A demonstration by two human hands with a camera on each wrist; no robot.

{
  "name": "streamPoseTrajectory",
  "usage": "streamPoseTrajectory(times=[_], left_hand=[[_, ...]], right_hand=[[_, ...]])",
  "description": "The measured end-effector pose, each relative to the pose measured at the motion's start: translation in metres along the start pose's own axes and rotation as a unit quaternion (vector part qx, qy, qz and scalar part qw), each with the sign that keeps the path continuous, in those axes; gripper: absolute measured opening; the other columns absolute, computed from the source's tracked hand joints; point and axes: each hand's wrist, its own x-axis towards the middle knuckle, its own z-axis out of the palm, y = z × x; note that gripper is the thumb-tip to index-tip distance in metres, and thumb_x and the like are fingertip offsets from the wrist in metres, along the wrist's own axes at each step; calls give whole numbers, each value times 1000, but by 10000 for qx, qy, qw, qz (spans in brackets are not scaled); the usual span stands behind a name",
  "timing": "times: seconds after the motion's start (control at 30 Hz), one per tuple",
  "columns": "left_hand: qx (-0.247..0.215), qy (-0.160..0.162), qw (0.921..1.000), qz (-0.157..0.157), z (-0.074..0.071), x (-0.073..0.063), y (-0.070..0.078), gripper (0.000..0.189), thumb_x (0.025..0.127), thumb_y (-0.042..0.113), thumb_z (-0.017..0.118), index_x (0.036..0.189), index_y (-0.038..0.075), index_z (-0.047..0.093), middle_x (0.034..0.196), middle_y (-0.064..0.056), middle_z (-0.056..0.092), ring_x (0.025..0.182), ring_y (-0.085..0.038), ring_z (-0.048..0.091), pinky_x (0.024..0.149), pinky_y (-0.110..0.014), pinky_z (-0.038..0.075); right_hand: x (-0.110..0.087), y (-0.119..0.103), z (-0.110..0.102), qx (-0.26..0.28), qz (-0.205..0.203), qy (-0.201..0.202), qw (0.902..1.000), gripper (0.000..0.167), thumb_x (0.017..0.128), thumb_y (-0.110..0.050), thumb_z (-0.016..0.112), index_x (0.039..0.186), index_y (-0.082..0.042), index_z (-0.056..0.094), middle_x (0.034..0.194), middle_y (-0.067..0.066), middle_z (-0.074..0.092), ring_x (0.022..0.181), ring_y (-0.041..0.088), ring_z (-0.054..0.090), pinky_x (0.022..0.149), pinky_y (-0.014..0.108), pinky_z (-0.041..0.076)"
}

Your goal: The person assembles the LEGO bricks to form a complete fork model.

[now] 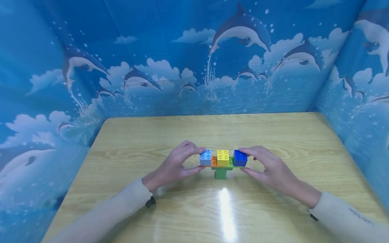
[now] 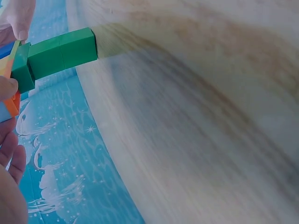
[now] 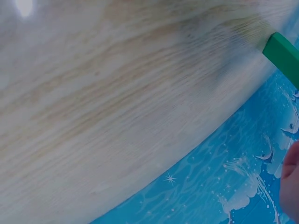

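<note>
A structure of toy building blocks stands upright on the table, with a green block column point(image 1: 221, 173) as its stem. Across its top sit a light blue block point(image 1: 205, 157), a yellow block point(image 1: 223, 158) and a dark blue block point(image 1: 240, 158), above an orange block point(image 1: 214, 160) and green pieces. My left hand point(image 1: 175, 163) pinches the light blue end between thumb and fingers. At the opposite end, my right hand point(image 1: 271, 170) pinches the dark blue block and the layer under it. In the right wrist view only part of the green column point(image 3: 284, 56) shows.
The wood-grain table point(image 1: 142, 141) has rounded far corners. Blue curtains point(image 1: 171, 45) printed with dolphins rise behind it and along both sides. A bright light reflection point(image 1: 226, 215) lies on the tabletop in front of the blocks.
</note>
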Motion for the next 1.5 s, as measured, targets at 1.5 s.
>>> streamPoseTrajectory(times=[1.5], left_hand=[[-1011, -1027, 9598, -2410, 1, 16, -41, 54, 88, 9, 93, 138, 6, 72, 130, -6, 71, 110, -33, 68, 83, -45, 61]], right_hand=[[37, 43, 2, 1006, 1601, -1410, 9718, 59, 91, -15, 92, 144, -5, 68, 122, 1, 75, 100, 24, 72, 77, 39, 61]])
